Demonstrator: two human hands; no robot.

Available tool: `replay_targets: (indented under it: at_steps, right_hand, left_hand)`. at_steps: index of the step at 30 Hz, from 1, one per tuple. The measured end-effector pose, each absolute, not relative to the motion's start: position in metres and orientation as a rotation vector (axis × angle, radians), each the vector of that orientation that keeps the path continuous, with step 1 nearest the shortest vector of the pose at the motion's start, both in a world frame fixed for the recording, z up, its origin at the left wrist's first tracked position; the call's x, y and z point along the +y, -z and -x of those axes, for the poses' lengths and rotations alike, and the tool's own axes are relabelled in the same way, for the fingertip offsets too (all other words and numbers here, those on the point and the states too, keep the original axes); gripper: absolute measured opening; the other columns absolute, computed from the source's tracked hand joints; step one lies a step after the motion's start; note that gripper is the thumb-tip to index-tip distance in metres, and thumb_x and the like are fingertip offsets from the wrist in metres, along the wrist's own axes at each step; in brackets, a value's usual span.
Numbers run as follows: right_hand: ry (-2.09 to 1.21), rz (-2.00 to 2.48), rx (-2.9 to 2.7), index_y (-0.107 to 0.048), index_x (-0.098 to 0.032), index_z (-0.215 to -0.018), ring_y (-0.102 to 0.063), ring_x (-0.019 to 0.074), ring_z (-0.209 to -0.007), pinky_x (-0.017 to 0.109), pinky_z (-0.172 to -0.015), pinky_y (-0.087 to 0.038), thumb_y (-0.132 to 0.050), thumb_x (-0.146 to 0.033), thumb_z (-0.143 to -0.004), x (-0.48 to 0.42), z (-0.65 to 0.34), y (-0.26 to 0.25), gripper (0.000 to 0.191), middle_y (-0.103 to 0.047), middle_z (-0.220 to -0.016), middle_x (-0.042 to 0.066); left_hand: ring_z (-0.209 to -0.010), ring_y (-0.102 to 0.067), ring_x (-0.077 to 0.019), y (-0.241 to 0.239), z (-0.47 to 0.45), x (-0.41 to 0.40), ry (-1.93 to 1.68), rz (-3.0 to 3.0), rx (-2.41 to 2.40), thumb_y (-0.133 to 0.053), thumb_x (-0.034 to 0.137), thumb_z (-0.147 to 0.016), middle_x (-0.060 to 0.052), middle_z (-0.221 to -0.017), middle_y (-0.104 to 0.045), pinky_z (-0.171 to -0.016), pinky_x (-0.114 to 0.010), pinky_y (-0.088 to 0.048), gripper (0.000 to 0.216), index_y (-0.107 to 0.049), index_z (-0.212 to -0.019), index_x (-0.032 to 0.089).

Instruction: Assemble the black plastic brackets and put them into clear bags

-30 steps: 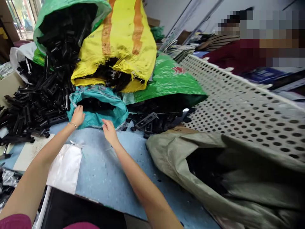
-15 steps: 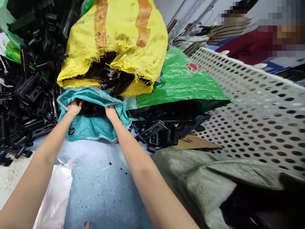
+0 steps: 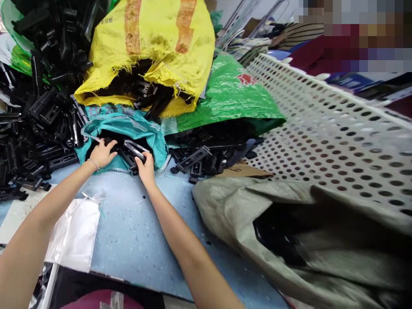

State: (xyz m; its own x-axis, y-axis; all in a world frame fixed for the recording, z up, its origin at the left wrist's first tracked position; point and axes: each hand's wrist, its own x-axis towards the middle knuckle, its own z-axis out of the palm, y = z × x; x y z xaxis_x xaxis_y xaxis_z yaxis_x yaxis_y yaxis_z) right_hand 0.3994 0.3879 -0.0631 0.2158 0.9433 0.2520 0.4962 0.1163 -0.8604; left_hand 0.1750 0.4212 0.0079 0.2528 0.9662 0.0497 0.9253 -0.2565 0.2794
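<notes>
A teal woven sack (image 3: 154, 133) lies on the blue tabletop with its mouth facing me, black plastic parts inside. At the left of that mouth is my left hand (image 3: 102, 154), thumb and fingers spread over the dark parts. My right hand (image 3: 146, 171) grips the near end of a long slotted black plastic part (image 3: 134, 149) at the sack's opening. Above the teal sack, a yellow woven sack (image 3: 161, 34) with orange stripes gapes open and shows more black parts. Loose black parts (image 3: 45, 111) are heaped to the left.
A green sack (image 3: 231, 94) covers black parts at right, beside a white perforated basket wall (image 3: 322, 128). A grey-green sack (image 3: 225, 197) lies open at near right. A white plastic bag (image 3: 77, 231) lies on the blue tabletop (image 3: 128, 223). Another person's dark red sleeve (image 3: 312, 56) shows behind the basket.
Both hands have let go of the teal sack's rim. The sack's mouth now lies wider open, and my right hand has taken hold of a black part. The view has shifted slightly.
</notes>
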Motion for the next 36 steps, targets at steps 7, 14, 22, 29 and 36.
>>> replay_targets:
  at_steps: [7, 14, 22, 29, 36]
  right_hand:
    - [-1.005, 1.472, -1.175, -0.057, -0.020, -0.111, -0.069, 0.0251, -0.084, 0.035, -0.070, -0.053, -0.058, -0.063, -0.082, 0.316, -0.419, 0.036, 0.052, -0.070, -0.095, 0.007]
    - [-1.901, 0.984, -0.763, -0.059, -0.022, -0.092, -0.035, 0.0076, -0.035, 0.021, -0.040, -0.030, -0.046, -0.072, -0.090, 0.206, -0.397, 0.002, 0.051, -0.049, -0.053, -0.007]
    - [-1.561, 1.348, -1.469, -0.060, -0.023, -0.087, -0.060, 0.0167, -0.069, 0.028, -0.062, -0.045, -0.047, -0.062, -0.094, 0.140, -0.377, -0.018, 0.042, -0.066, -0.078, 0.002]
    - [-1.486, 1.246, -1.270, -0.043, -0.024, -0.068, -0.033, 0.0115, -0.047, 0.026, -0.048, -0.030, -0.037, -0.069, -0.095, 0.156, -0.362, -0.033, 0.053, -0.038, -0.053, -0.006]
    - [-0.924, 1.278, -2.017, -0.056, -0.020, -0.079, -0.055, 0.0186, -0.072, 0.031, -0.067, -0.040, -0.040, -0.053, -0.101, 0.101, -0.352, -0.008, 0.043, -0.061, -0.075, 0.006]
  left_hand:
    - [-0.151, -0.020, -0.0482, -0.016, -0.181, 0.368, -0.182, -2.404, 1.593, -0.074, 0.036, -0.082, -0.017, -0.165, -0.022, -0.121, -0.062, -0.020, 0.062, -0.057, -0.140, 0.023]
    - [-0.138, -0.050, -0.0308, -0.030, -0.205, 0.261, -0.893, -1.635, 0.891, -0.049, 0.063, -0.092, -0.017, -0.147, -0.053, -0.112, -0.050, -0.043, 0.071, -0.041, -0.149, 0.022]
    - [-0.063, -0.063, -0.0154, -0.038, -0.203, 0.154, -0.866, -1.113, 1.123, -0.057, 0.067, -0.087, -0.001, -0.081, -0.062, -0.058, -0.028, -0.052, 0.059, -0.052, -0.120, 0.019]
    - [-0.063, -0.061, -0.0151, -0.033, -0.203, 0.138, -0.829, -1.396, 1.385, -0.057, 0.062, -0.089, 0.002, -0.073, -0.061, -0.062, -0.027, -0.048, 0.047, -0.053, -0.110, 0.020]
    - [-0.049, -0.057, -0.0113, -0.033, -0.198, 0.155, -0.981, -0.994, 1.353, -0.055, 0.071, -0.085, 0.005, -0.069, -0.054, -0.045, -0.022, -0.046, 0.051, -0.050, -0.094, 0.021]
